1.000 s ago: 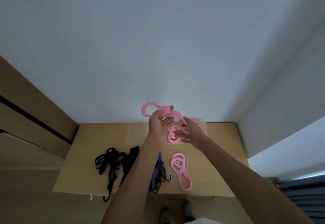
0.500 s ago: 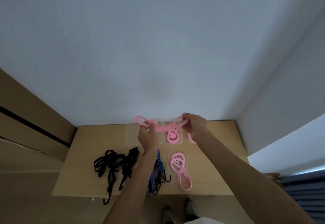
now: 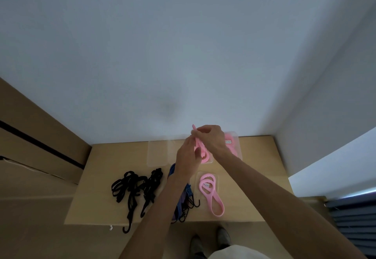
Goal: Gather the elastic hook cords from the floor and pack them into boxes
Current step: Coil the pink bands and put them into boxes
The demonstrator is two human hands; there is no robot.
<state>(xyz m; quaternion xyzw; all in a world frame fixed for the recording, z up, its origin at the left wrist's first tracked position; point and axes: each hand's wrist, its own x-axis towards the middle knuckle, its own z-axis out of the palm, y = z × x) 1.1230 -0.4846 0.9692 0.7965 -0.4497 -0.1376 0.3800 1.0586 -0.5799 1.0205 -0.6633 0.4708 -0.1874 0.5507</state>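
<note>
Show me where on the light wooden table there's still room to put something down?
The light wooden table is bare on its right side, between the pink looped band and the right edge, and at the back left corner beside the clear plastic tray. The front left is crowded with tangled black hook cords.

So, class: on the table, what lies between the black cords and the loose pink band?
In the head view, between the black cords and the pink band lie a blue striped hook-cord bundle and, above it, the left forearm.

Pale wall (image 3: 183,45) above wooden table (image 3: 114,157); grey shoes (image 3: 223,235) below.
</note>
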